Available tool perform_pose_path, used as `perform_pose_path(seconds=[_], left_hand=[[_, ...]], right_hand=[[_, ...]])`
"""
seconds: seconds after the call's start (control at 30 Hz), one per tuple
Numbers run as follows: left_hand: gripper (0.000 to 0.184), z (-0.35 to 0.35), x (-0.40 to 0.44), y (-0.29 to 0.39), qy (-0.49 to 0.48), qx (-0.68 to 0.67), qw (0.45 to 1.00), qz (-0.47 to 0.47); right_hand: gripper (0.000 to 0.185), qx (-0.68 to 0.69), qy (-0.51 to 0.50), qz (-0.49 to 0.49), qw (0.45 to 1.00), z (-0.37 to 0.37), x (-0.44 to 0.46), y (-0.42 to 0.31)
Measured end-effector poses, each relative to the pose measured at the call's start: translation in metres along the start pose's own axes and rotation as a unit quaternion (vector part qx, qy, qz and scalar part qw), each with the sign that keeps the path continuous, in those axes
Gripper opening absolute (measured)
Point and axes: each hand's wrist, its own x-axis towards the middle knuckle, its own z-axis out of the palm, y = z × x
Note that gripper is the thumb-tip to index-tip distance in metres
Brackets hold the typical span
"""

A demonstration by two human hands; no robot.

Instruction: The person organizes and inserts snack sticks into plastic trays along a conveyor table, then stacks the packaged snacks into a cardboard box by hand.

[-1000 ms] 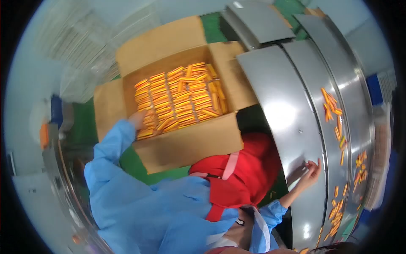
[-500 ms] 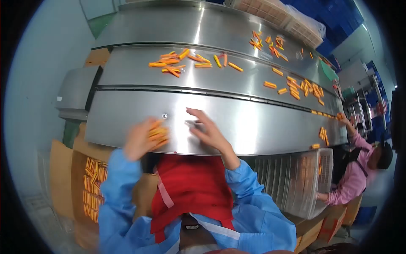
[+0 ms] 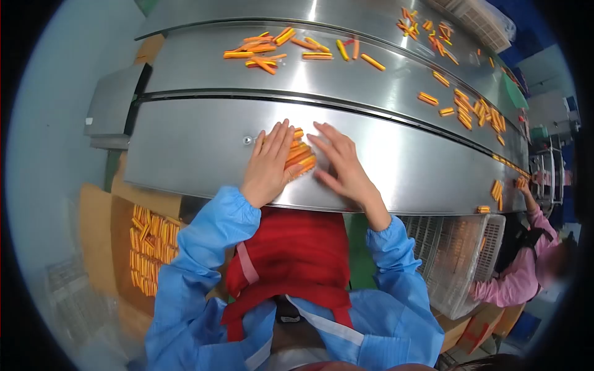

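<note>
On the near steel surface [image 3: 204, 139], a small pile of orange-yellow sticks [image 3: 300, 156] lies between my hands. My left hand [image 3: 269, 162] rests against the left side of the pile, palm turned down, its fingers stretched out side by side and its thumb along the sticks. Just right of the pile is my right hand [image 3: 340, 162], fingers spread, holding nothing. At the lower left, an open cardboard box [image 3: 99, 241] holds many similar sticks [image 3: 148, 247] in rows.
Loose sticks [image 3: 260, 52] are scattered over the middle steel strip, with more at the right. A clear plastic crate [image 3: 461, 266] stands below the table edge. Beyond it, a co-worker in pink [image 3: 516, 272] reaches to the table. A grey metal box [image 3: 114, 105] is at the left.
The view has turned from the box to the table. My left hand has brought sticks from the box side to the table's middle and opened; my right hand has come beside them.
</note>
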Motion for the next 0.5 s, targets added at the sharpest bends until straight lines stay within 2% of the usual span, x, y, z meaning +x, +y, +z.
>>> perform_pose_path(seconds=[0.07,0.1,0.23,0.3,0.33,0.4,0.43,0.47,0.5], left_hand=[[0.052,0.001,-0.009,-0.011,0.011,-0.082,0.996,0.035],[0.044,-0.001,-0.013,-0.015,0.036,-0.101,0.994,0.014],[0.044,-0.018,-0.029,-0.018,0.068,-0.015,0.997,0.018],[0.043,-0.024,-0.038,-0.017,0.091,0.034,0.993,0.065],[0.043,-0.024,-0.041,-0.015,0.092,0.034,0.993,0.061],[0.036,-0.019,-0.042,-0.007,0.075,-0.052,0.996,0.016],[0.036,-0.017,-0.041,-0.005,0.074,-0.052,0.996,0.015],[0.032,-0.014,-0.039,-0.005,0.086,-0.042,0.995,-0.003],[0.029,-0.014,-0.038,-0.006,0.098,-0.033,0.994,-0.02]], right_hand=[[0.062,-0.021,-0.118,-0.07,0.99,0.004,0.002,-0.014],[0.065,-0.084,-0.128,-0.112,0.982,0.01,0.001,-0.013],[0.06,-0.072,-0.098,-0.08,0.989,0.015,-0.01,-0.008],[0.059,-0.153,-0.087,-0.008,0.984,0.011,-0.014,-0.014],[0.059,-0.152,-0.09,-0.011,0.984,0.012,-0.015,-0.021],[0.06,-0.185,-0.1,-0.099,0.973,0.019,-0.014,-0.038],[0.062,-0.19,-0.08,-0.117,0.971,0.023,-0.014,-0.039],[0.062,-0.19,-0.079,-0.116,0.972,0.025,-0.013,-0.034],[0.061,-0.134,-0.086,-0.076,0.984,0.025,-0.013,-0.027]])
